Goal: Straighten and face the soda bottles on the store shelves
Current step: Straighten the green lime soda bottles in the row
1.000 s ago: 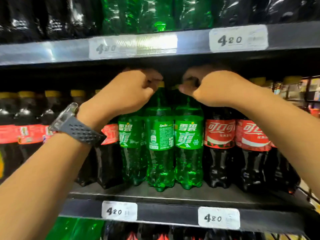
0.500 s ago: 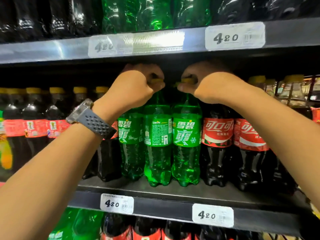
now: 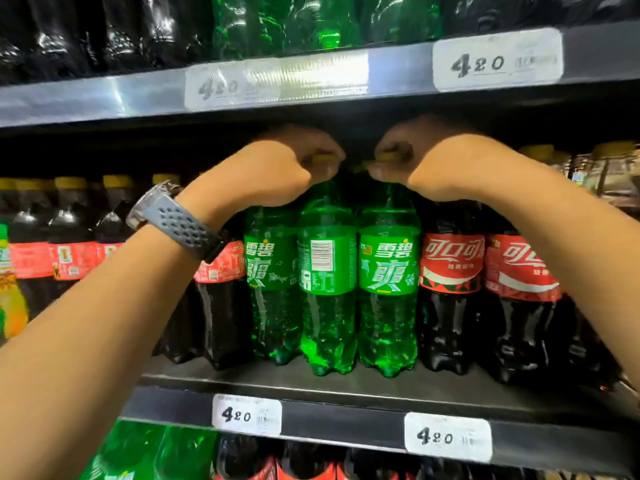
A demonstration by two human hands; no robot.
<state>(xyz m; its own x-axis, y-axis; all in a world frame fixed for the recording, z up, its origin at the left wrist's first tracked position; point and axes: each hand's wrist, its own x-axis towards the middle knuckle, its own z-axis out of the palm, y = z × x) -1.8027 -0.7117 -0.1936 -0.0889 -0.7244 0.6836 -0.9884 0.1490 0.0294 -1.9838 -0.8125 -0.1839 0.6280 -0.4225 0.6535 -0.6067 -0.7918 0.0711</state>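
Three green soda bottles (image 3: pixel 327 317) stand together on the middle shelf (image 3: pixel 346 386) between cola bottles (image 3: pixel 450 271); the left hand (image 3: pixel 273 171), fingers curled, grips the centre bottle (image 3: pixel 327 265) by its yellow cap (image 3: pixel 323 157); the right hand (image 3: pixel 426 161) pinches the cap of the right bottle (image 3: pixel 388 268).

The single head-worn camera faces the middle shelf (image 3: pixel 346 386) nearly square-on and close. Its front edge crosses low in view, sloping down rightward; the front edge of the upper shelf (image 3: pixel 69 102) crosses near the top.
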